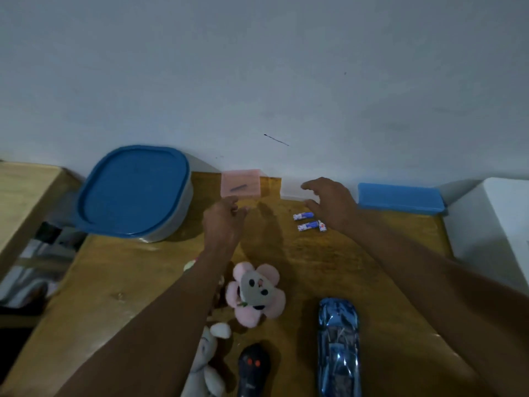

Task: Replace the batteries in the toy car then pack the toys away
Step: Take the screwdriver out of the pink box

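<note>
The car point(339, 348), glossy metallic blue and streamlined, lies at 5 o'clock on the varnished wooden surface point(128, 282), its tail cut off by the frame edge. Beside it at 6 o'clock is a black remote point(253, 368) with two red buttons, also cut off. A fuzzy pink flower plush point(256, 293) with a grey animal face sits at the centre. A white plush point(206, 365) at 7 o'clock is partly hidden under the left forearm.

Small cylindrical batteries point(307, 225) lie at 1 o'clock. Their labels are white, blue and red, and the print is too blurred to read.

The right hand point(332, 202) is spread wide just above the batteries and holds nothing. The left hand point(224, 222) has loosely bent fingers at the near edge of a translucent pink box point(242, 183) at 12 o'clock. I cannot tell whether it touches the box. A dark, indistinct item shows inside.

A rounded tub point(133, 190) with a blue plastic lid stands at 10 o'clock, and a flat blue case point(400, 199) lies at 2 o'clock.
</note>
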